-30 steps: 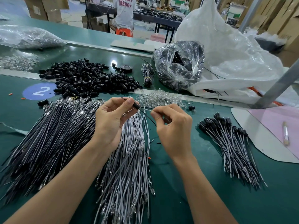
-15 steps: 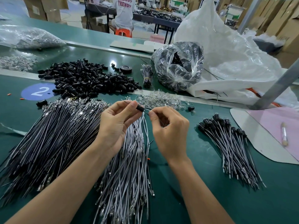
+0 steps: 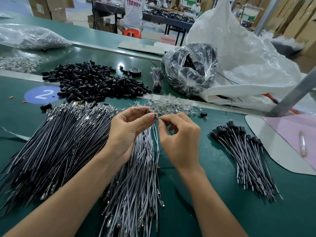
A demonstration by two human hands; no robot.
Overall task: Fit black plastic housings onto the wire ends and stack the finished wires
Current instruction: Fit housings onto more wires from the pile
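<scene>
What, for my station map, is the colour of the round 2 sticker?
The sticker is blue, white numeral; head view.

Single head-worn wide-angle view, forward and down, close over the green bench.

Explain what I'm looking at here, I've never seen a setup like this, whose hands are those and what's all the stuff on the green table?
There is no machine here. A person works bare-handed, and the single picture comes from a camera worn on their head, looking down at a green table. The left hand pinches a small black housing. The fingers of the right hand pinch the thin wire at the housing's end. On the table lie a heap of loose black housings, a fan of dark wires at left, grey wires under the hands and small clear bulbs beyond them. At right is a stack of finished wires with housings already fitted.
</scene>
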